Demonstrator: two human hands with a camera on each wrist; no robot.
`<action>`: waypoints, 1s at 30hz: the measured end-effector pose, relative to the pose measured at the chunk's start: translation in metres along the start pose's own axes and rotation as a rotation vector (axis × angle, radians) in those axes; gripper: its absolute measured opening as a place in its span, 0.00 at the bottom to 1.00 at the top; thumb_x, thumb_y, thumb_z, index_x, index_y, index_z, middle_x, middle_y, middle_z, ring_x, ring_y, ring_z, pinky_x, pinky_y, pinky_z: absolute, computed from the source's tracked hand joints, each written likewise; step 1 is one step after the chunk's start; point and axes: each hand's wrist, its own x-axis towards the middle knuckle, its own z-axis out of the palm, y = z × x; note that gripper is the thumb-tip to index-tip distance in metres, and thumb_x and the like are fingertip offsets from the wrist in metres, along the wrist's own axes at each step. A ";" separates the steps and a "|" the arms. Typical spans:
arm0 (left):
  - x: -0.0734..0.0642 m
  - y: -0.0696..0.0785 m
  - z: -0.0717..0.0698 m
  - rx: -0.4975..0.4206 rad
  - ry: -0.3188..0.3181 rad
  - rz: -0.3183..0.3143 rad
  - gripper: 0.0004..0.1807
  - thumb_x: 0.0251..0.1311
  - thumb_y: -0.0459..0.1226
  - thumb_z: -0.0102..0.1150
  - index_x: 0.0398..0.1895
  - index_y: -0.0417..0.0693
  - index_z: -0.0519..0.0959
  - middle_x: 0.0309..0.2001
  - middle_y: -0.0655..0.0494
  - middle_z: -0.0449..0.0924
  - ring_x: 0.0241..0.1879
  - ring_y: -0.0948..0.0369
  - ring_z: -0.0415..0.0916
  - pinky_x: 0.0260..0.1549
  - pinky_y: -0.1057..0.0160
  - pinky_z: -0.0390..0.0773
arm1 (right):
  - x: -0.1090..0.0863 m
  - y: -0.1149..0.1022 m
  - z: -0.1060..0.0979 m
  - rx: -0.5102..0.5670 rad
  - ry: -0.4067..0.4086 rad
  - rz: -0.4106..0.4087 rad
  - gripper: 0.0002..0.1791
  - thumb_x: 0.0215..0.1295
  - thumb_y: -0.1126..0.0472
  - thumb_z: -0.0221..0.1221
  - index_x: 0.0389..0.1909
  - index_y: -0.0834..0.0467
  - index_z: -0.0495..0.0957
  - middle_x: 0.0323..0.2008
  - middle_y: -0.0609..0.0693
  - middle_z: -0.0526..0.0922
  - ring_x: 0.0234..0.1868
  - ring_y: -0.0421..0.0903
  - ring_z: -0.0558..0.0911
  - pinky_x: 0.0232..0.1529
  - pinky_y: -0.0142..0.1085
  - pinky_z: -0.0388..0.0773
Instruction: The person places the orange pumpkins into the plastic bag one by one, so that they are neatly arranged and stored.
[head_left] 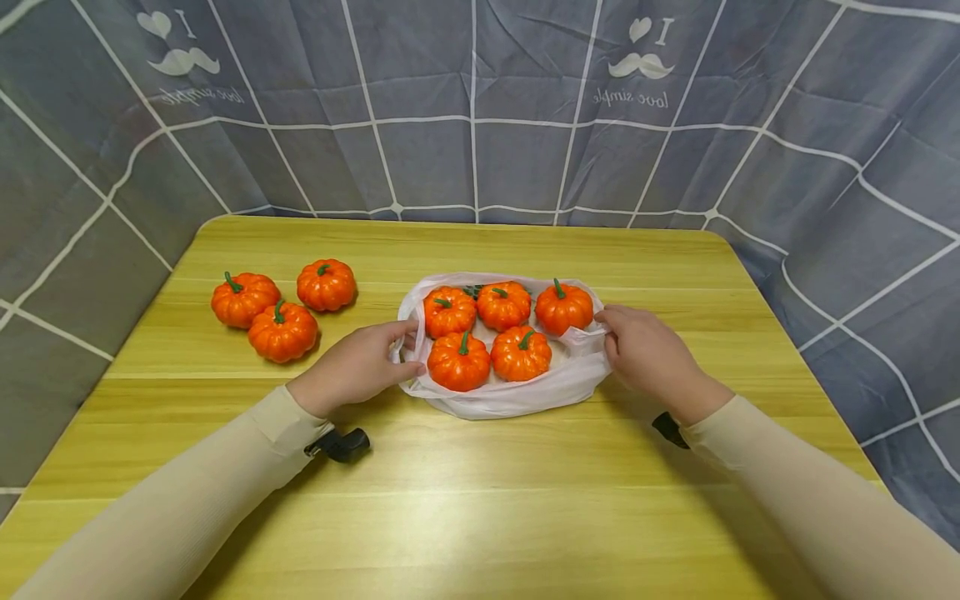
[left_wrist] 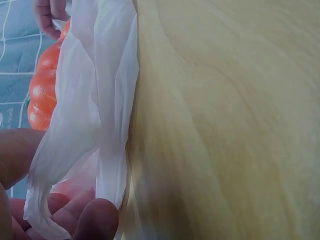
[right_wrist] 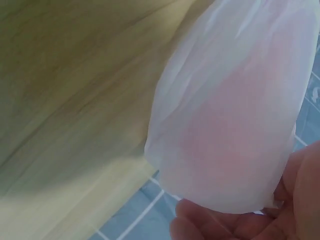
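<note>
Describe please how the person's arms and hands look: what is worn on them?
Both arms wear long, close-fitting beige sleeves reaching to the wrists. The left hand and right hand are bare, without gloves. A small black device sits under each wrist, at the sleeve's end.

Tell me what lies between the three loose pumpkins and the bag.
Head view: only bare table between the loose pumpkins and bag, with the left hand nearer the front.

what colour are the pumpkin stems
Green, on orange pumpkins; clearest in the head view.
</note>
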 end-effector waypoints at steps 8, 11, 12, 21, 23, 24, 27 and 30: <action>0.002 0.000 0.000 -0.007 -0.005 -0.014 0.40 0.66 0.48 0.69 0.76 0.39 0.69 0.38 0.51 0.78 0.24 0.59 0.64 0.28 0.61 0.64 | -0.003 0.002 -0.003 0.089 0.022 0.009 0.19 0.70 0.67 0.44 0.54 0.66 0.80 0.54 0.64 0.85 0.48 0.59 0.82 0.51 0.53 0.80; 0.002 0.000 0.000 -0.001 0.006 0.006 0.38 0.66 0.48 0.69 0.74 0.39 0.71 0.44 0.50 0.81 0.25 0.59 0.65 0.29 0.61 0.65 | -0.002 0.003 -0.003 0.112 -0.001 0.006 0.18 0.68 0.66 0.46 0.52 0.66 0.80 0.50 0.63 0.85 0.44 0.57 0.81 0.48 0.51 0.79; 0.002 0.000 0.000 0.000 0.011 0.014 0.37 0.66 0.47 0.69 0.73 0.39 0.72 0.46 0.50 0.82 0.25 0.59 0.65 0.29 0.61 0.66 | -0.002 0.004 -0.002 0.119 -0.018 0.013 0.18 0.68 0.65 0.48 0.52 0.66 0.80 0.49 0.63 0.85 0.43 0.57 0.81 0.48 0.51 0.79; 0.000 0.001 0.001 0.012 0.021 0.027 0.38 0.66 0.48 0.69 0.74 0.37 0.72 0.46 0.49 0.82 0.26 0.59 0.65 0.30 0.61 0.66 | 0.001 0.012 0.006 0.082 -0.167 0.206 0.34 0.72 0.48 0.61 0.67 0.71 0.71 0.55 0.69 0.83 0.52 0.64 0.82 0.58 0.58 0.78; 0.000 0.001 0.001 0.012 0.022 0.024 0.38 0.66 0.48 0.69 0.74 0.38 0.71 0.47 0.49 0.82 0.26 0.59 0.65 0.30 0.61 0.66 | 0.000 0.014 0.007 0.081 -0.139 0.218 0.30 0.74 0.53 0.57 0.68 0.70 0.71 0.53 0.67 0.84 0.48 0.61 0.83 0.53 0.55 0.80; 0.000 0.001 0.001 0.012 0.022 0.026 0.38 0.66 0.48 0.69 0.74 0.38 0.71 0.47 0.49 0.82 0.26 0.59 0.65 0.30 0.62 0.66 | 0.000 0.014 0.007 0.095 -0.118 0.218 0.28 0.74 0.56 0.55 0.68 0.69 0.71 0.52 0.66 0.85 0.46 0.60 0.83 0.51 0.54 0.80; 0.000 0.001 0.001 0.011 0.023 0.025 0.38 0.66 0.48 0.69 0.74 0.38 0.72 0.47 0.49 0.82 0.26 0.59 0.65 0.30 0.61 0.66 | 0.000 0.014 0.006 0.169 -0.074 0.235 0.28 0.77 0.56 0.51 0.71 0.68 0.68 0.55 0.65 0.84 0.49 0.60 0.85 0.52 0.53 0.81; 0.000 0.001 0.002 0.008 0.022 0.030 0.38 0.66 0.48 0.69 0.73 0.37 0.72 0.47 0.49 0.82 0.26 0.59 0.64 0.29 0.61 0.65 | -0.001 0.014 0.004 0.208 -0.098 0.263 0.34 0.79 0.48 0.53 0.73 0.70 0.64 0.60 0.69 0.82 0.55 0.64 0.83 0.57 0.58 0.79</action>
